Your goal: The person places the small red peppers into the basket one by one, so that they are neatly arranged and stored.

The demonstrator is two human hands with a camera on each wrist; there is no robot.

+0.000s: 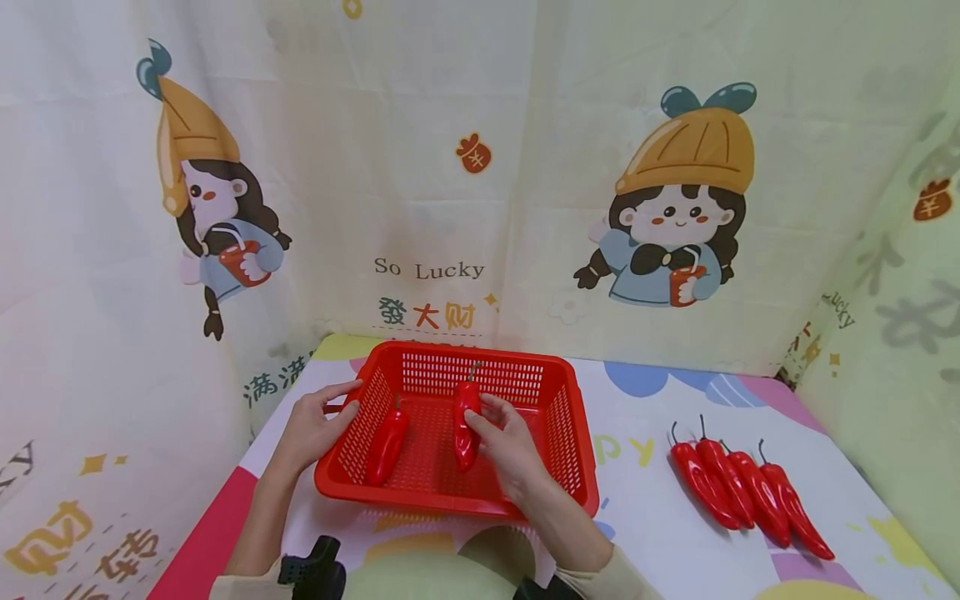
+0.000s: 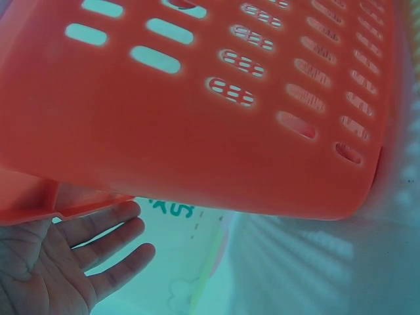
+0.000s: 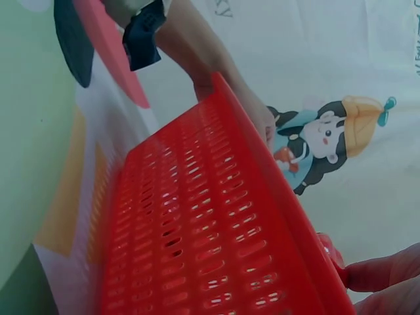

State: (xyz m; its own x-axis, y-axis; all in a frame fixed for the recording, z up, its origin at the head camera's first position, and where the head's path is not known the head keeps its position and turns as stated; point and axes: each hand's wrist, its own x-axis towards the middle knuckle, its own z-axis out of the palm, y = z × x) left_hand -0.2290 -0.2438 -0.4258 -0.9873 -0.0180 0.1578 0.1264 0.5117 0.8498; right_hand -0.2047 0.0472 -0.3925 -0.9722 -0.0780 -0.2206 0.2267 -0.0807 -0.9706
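- Everything is being supported by the printed table (image 1: 637,496).
- The red basket (image 1: 450,504) is being centred before the person, seemingly for reach by both hands.
- Four loose peppers (image 1: 759,498) are being displayed side by side, well right of the basket, likely for easy picking.
- At the basket's left rim, contact is being made by the left hand (image 1: 311,427), visible fingers straight; the basket is probably being steadied.
- By the right hand (image 1: 510,442), one pepper is being pinched between thumb and fingers, parted only by its width.
- The pinched pepper (image 1: 462,425) is being held stem up over the basket's floor; whether it touches cannot be told.
- Another pepper (image 1: 387,446) is being contained near the left wall.
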